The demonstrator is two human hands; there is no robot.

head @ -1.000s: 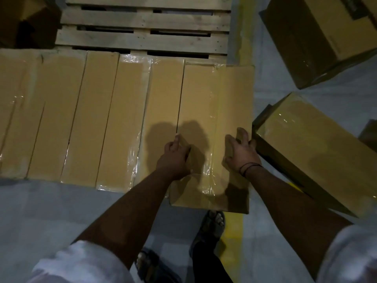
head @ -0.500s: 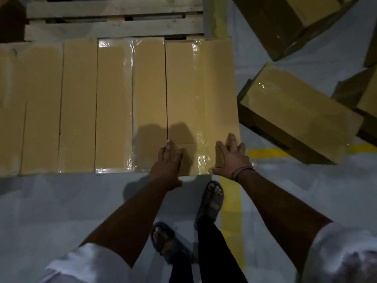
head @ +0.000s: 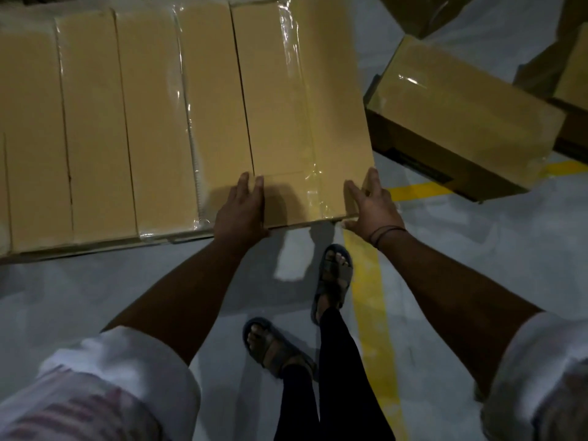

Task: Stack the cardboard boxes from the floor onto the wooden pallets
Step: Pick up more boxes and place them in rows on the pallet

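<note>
My front sandal point(head: 334, 275) stood on the grey floor point(head: 95, 297), right beside the yellow line point(head: 369, 297). Just past it, both my hands were on the box point(head: 302, 106) at the right end of the row point(head: 152, 122). The pallet under the row was hidden, so I could not see how the box sat on it.

I think the step was to settle this box in line with the others. To do that well, I had to push flat and even with both hands, so the box went straight and did not turn. Its near edge looked about level with the row's near edge, so only a small push seemed needed. A thin dark crack showed between it and the next box, and I wanted that shut tight.

My left hand point(head: 241, 208) lay flat with straight fingers on the near left corner, fingertips over the crack. My right hand point(head: 370, 208) was spread wide at the near right corner, one finger on top and one along the side. Neither hand was wrapped round anything.

Farther right, apart from the row, a loose box point(head: 461, 116) lay on the floor over the yellow line. More boxes point(head: 572, 84) sat behind it in the dim far corner.
</note>
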